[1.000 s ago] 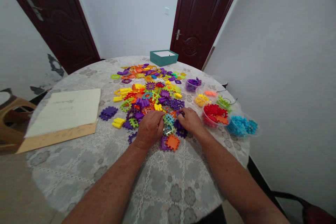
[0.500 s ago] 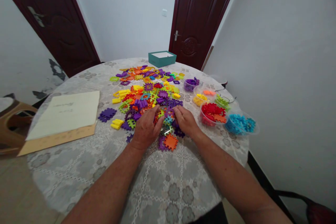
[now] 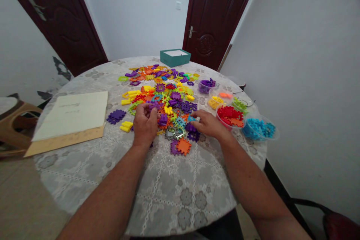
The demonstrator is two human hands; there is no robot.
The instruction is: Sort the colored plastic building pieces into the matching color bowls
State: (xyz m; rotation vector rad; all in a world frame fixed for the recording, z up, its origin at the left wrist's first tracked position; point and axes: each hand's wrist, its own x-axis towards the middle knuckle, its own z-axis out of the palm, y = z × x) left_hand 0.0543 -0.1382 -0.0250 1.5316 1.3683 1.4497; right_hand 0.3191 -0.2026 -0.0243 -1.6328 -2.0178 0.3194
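Fingers (image 3: 142,108) of the left hand (image 3: 145,125) are curled beside purple pieces (image 3: 154,104); whether one is gripped cannot be told. By the right hand's (image 3: 209,123) fingertips a blue piece (image 3: 191,119) is seen, though a grip on it cannot be confirmed. Between both hands, a pile (image 3: 169,110) of mixed plastic pieces is spread on the tablecloth (image 3: 168,187). Clear tubs (image 3: 223,121) are set to the right, a pale sheet (image 3: 71,114) is laid at left, and a green box (image 3: 174,60) is placed beyond.
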